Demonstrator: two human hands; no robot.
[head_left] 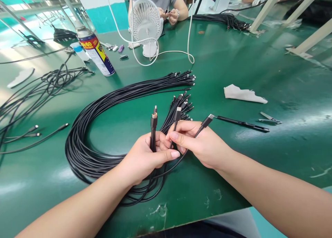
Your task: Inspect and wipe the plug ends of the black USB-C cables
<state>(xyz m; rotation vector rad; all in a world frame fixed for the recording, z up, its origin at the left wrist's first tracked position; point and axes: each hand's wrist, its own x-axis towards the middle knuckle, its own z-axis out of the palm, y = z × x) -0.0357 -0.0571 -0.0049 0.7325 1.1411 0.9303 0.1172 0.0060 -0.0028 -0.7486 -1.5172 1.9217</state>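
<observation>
A green worktable [124, 124] is occupied at its middle by a bundle of black cables [76, 134], which is bent into a C whose plug ends are gathered toward the right, its nearer leg being partly covered by the hands. At the left edge, loose black cables [53, 79] are tangled. A white fan [147, 22] is placed on the far side, with a spray can [95, 51] stood to its left. In the foreground, several upright cable ends [154, 122] are clasped by the left hand [145, 153]; two cables are grasped by the right hand [202, 141], one being pinched close against the left. To the right, a white cloth [242, 94] and a slim black tool [241, 123] are laid. Two metal-tipped plugs [207, 121] are exposed above the right hand.
</observation>
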